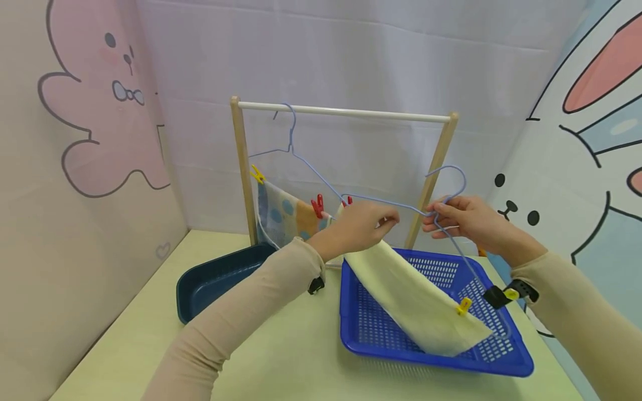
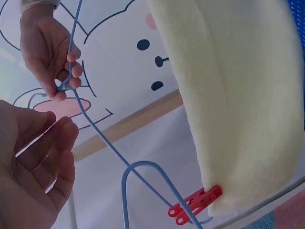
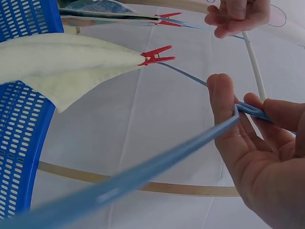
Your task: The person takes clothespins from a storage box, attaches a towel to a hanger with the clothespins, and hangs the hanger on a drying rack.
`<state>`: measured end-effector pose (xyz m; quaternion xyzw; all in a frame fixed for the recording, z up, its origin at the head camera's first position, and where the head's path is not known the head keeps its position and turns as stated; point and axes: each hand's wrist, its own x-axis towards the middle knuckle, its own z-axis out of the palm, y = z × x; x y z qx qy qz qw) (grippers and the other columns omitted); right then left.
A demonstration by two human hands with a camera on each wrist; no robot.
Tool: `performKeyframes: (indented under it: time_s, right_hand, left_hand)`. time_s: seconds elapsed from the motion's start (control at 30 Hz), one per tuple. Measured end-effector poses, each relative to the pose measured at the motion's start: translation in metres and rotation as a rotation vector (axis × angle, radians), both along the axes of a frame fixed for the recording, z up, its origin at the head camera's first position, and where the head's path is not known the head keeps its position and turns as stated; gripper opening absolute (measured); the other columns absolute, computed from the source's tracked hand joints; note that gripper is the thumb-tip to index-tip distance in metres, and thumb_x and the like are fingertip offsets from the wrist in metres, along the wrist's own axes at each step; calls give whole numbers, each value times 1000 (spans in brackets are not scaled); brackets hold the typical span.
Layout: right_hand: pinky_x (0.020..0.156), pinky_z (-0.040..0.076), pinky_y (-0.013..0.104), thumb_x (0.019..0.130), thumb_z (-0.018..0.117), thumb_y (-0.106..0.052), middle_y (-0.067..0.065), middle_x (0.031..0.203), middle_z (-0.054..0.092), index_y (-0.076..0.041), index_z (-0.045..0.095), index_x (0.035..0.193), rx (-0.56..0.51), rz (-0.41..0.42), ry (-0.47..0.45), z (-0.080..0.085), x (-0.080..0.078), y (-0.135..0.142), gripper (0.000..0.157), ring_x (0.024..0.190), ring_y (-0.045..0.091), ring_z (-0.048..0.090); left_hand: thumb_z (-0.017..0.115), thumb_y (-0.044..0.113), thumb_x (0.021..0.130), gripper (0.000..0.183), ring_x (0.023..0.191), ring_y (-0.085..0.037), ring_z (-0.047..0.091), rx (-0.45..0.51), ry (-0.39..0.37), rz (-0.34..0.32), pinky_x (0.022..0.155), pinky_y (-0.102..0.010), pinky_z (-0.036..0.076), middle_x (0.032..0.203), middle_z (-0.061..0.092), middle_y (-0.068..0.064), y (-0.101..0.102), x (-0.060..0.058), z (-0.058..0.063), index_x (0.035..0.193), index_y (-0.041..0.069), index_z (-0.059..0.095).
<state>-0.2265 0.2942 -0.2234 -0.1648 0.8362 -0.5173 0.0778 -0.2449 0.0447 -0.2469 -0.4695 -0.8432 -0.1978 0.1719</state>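
My right hand [image 1: 463, 220] pinches a blue wire hanger [image 3: 162, 164] at its neck, below the hook, and holds it tilted over the basket. A pale yellow towel [image 1: 416, 301] hangs from this hanger. A red clothespin [image 2: 196, 205] clips its far end, and a yellow clothespin [image 1: 464, 306] grips the near end. My left hand [image 1: 358, 228] hovers left of the hanger's neck, fingers loosely bent and holding nothing [image 2: 40, 162]. Behind it, a patterned cloth [image 1: 286, 209] hangs by yellow and red clothespins from a second blue hanger [image 1: 292, 133].
The second hanger hooks over the white rail [image 1: 346, 112] of a wooden-legged rack [image 1: 244, 172]. Beneath the towel is a blue perforated basket [image 1: 351, 328] on the table [image 1: 296, 356]. A dark teal tray [image 1: 186, 292] stands left. Cartoon-printed curtains surround the table.
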Motion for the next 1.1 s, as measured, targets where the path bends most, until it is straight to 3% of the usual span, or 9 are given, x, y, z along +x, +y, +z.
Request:
performKeyframes:
  time_s: [0.2,0.5,0.83,1.1]
  right_hand:
    - [78,53,31,102,42,-30,15,105,64,12,48,122,61,-18,35,-2,1,5,47,91,18,66]
    - [78,53,30,102,40,-31,15,102,64,10,50,118,102,63,107,-7,-1,8,45,91,23,65]
    - [75,53,28,103,38,-27,6,97,66,13,50,117,83,87,146,-4,0,6,43,88,20,65]
    - [72,53,28,103,39,-24,7,95,67,13,51,113,53,121,152,-3,1,5,41,85,18,65]
  left_hand:
    - [54,16,97,16,80,-9,58,52,36,72,71,-20,45,93,65,1,-3,-13,8,101,10,69]
    - [56,21,96,22,106,-16,56,-5,25,184,90,-26,44,113,63,-1,-3,-27,12,113,12,67]
    - [58,27,95,26,107,-14,56,-91,-8,200,91,-26,43,115,63,3,4,-30,10,117,16,66]
    - [59,24,95,24,102,-14,57,-114,0,185,86,-25,44,113,64,2,5,-30,10,116,16,67]
